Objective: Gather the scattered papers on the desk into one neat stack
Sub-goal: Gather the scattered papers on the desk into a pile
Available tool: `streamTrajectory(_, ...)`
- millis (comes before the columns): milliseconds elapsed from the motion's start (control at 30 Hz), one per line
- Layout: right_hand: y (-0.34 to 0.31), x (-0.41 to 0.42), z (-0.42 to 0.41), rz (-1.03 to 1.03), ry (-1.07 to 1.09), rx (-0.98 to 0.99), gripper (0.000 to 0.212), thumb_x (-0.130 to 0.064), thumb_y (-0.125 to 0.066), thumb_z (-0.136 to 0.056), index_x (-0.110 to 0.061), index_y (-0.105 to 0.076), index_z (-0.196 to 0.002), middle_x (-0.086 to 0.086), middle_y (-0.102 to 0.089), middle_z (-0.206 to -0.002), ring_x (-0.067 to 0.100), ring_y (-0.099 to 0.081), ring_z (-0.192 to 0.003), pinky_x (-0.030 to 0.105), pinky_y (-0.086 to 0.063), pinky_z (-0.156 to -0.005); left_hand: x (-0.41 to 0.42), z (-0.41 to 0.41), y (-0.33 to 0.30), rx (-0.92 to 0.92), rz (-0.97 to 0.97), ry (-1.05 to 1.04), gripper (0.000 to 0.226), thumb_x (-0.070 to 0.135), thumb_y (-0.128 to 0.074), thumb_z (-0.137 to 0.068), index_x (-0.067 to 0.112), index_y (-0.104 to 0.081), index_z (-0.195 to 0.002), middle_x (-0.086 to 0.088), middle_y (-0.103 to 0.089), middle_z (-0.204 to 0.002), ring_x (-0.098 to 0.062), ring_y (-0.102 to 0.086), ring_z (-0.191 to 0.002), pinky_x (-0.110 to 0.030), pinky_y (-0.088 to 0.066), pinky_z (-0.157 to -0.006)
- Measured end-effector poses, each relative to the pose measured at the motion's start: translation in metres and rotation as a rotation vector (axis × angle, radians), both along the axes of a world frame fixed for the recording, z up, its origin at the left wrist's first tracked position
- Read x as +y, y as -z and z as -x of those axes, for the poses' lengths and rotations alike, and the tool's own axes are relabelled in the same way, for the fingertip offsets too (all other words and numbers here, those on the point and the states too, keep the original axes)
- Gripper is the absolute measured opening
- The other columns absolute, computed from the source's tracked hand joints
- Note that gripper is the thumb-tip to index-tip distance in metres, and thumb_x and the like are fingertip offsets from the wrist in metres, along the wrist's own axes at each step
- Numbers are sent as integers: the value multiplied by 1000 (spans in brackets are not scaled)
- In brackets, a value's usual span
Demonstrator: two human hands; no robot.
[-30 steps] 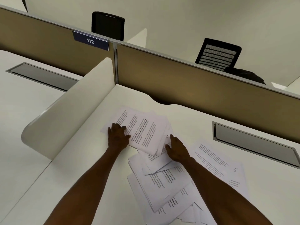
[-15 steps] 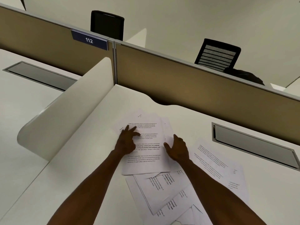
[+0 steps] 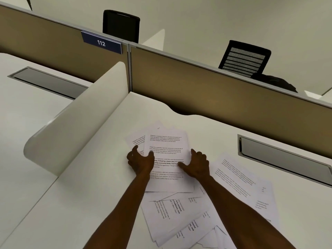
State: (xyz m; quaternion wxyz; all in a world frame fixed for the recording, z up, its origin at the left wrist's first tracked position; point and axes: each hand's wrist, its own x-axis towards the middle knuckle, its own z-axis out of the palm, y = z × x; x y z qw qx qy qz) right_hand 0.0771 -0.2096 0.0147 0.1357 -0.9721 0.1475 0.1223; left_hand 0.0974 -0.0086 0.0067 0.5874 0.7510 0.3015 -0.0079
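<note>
The left hand [image 3: 139, 161] holds the left edge of the top sheets [image 3: 166, 155], its grip narrow, thumb on the paper and fingers curled at the side. The right hand [image 3: 196, 165] presses flat and wide against the right edge and pinches nothing. Probably the two hands squeeze the sheets from both sides to square them. This small pile lies in the middle of the tabletop [image 3: 80, 194]. Closer to the person, loose papers [image 3: 172, 212] lie turned at angles and overlapping, and one sheet [image 3: 239, 178] lies apart on the right, so most of the gathering is not yet done.
</note>
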Motion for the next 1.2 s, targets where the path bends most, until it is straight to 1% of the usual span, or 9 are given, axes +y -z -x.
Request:
streamTrajectory(267,-5,5,-2,-398,262,-68,83,-49,-82,-70,-7,-51,-134,13,-59,-135,31,-56,-124,40,-46,-104,13,-11,-5,58,364,-71,78,18,-75,-85,18,-33,-151,-10,-51,-143,-31,-55,-126,-36,-45,-97)
streamTrajectory(367,-4,-3,0,-635,417,-132,62,-35,-89,-65,-12,-62,-117,10,-67,-121,26,-65,-104,39,-54,-90,20,-20,0,115,504,-74,77,18,-77,-82,17,-36,-148,-16,-64,-119,-27,-66,-90,-36,-55,-77)
streamTrajectory(433,-5,-8,3,-845,505,-124,50,-24,-88,-67,-13,-64,-110,10,-70,-115,26,-68,-97,36,-57,-79,24,-22,-1,176,581,-23,65,20,-78,-81,10,-49,-138,-12,-63,-88,-17,-55,-62,-28,-47,-55)
streamTrajectory(533,-10,-13,10,-1047,545,-76,43,-16,-83,-74,-12,-66,-113,12,-72,-112,29,-70,-96,34,-58,-68,24,-24,-4,204,554,75,21,20,-74,-84,7,-64,-97,-7,-58,-72,-15,-47,-54,-24,-40,-51)
streamTrajectory(633,-15,-17,19,-1099,541,-50,31,-13,-75,-80,-13,-68,-110,12,-74,-107,28,-72,-89,31,-58,-60,21,-20,-7,193,522,188,22,20,-71,-87,5,-70,-103,-6,-62,-72,-13,-49,-54,-23,-40,-51)
streamTrajectory(767,-11,-31,34,-1073,533,-17,39,-2,-71,-78,-7,-66,-116,17,-73,-108,33,-72,-88,38,-60,-65,17,-12,3,69,-59,484,46,31,-74,-85,11,-66,-126,-9,-68,-117,-24,-64,-101,-32,-49,-86)
streamTrajectory(867,-6,-44,49,-1025,530,-33,45,0,-77,-75,-7,-66,-117,17,-73,-110,35,-72,-91,47,-61,-76,17,1,11,31,-591,579,60,39,-70,-83,16,-55,-136,-12,-49,-135,-32,-43,-126,-40,-38,-103)
streamTrajectory(1067,0,-66,83,-967,538,-91,65,-15,-90,-64,-14,-59,-121,5,-69,-111,27,-69,-99,43,-60,-80,12,19,21,-23,-761,665,66,46,-68,-81,17,-53,-138,-14,-37,-145,-34,-33,-133,-42,-34,-106)
streamTrajectory(1200,-12,-61,94,-974,525,-31,39,-31,-79,-79,-17,-69,-114,3,-73,-106,23,-70,-97,35,-57,-73,1,31,26,-97,-798,701,59,45,-63,-87,19,-54,-139,-18,-32,-156,-39,-24,-145,-51,-23,-115)
